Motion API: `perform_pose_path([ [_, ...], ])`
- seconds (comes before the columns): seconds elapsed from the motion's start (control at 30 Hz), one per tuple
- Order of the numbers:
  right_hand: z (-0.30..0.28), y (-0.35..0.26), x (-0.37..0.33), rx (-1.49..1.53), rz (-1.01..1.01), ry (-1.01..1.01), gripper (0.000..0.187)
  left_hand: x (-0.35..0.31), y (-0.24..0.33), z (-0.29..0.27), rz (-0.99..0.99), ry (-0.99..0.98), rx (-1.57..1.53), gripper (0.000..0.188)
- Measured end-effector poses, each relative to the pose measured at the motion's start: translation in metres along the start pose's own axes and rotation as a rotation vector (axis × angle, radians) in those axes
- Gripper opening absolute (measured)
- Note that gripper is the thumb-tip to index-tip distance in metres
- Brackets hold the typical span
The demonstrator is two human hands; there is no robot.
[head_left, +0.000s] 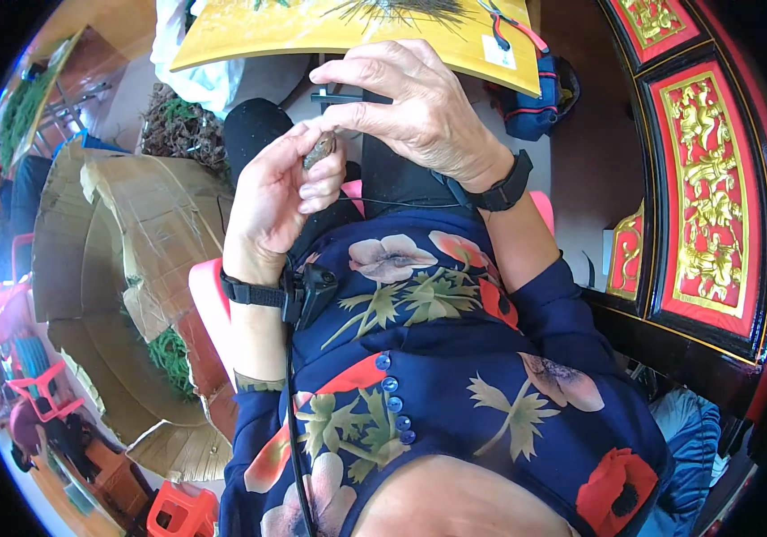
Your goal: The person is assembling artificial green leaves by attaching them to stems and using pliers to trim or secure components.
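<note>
My left hand (278, 192) is closed round a small brown, scaly thing that looks like a pine cone (319, 150), held upright above my lap. From the right, my right hand (419, 107) reaches over it, thumb and forefinger bent together just above the cone's top. Whatever lies between those right fingertips is too small to make out. Both hands are in front of the yellow table's near edge.
The yellow table (312, 34) bears thin dark strands (397, 11) and red-handled pliers (509, 29). On the left are an open cardboard box (164, 215) with green sprigs (169, 358) and a brown heap (182, 130). Carved red-and-gold panels (706, 197) stand on the right.
</note>
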State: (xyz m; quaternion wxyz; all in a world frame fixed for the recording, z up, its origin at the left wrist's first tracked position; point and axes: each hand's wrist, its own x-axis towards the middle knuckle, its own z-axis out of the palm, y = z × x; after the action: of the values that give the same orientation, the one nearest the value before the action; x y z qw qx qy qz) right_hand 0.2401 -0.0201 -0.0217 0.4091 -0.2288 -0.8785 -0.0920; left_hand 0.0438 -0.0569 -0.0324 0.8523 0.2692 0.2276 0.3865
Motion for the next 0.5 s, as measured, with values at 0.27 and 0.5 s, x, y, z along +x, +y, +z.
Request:
perform_pose_path([
  [0.27, 0.007, -0.017, 0.001, -0.08, 0.325, -0.126, 0.011, 0.01, -0.023, 0.016, 0.577, 0.38, 1.04, 0.037],
  [0.5, 0.023, -0.015, -0.004, 0.764, 0.881, 0.055, 0.016, 0.007, -0.014, 0.01, 0.615, 0.413, 0.771, 0.04],
])
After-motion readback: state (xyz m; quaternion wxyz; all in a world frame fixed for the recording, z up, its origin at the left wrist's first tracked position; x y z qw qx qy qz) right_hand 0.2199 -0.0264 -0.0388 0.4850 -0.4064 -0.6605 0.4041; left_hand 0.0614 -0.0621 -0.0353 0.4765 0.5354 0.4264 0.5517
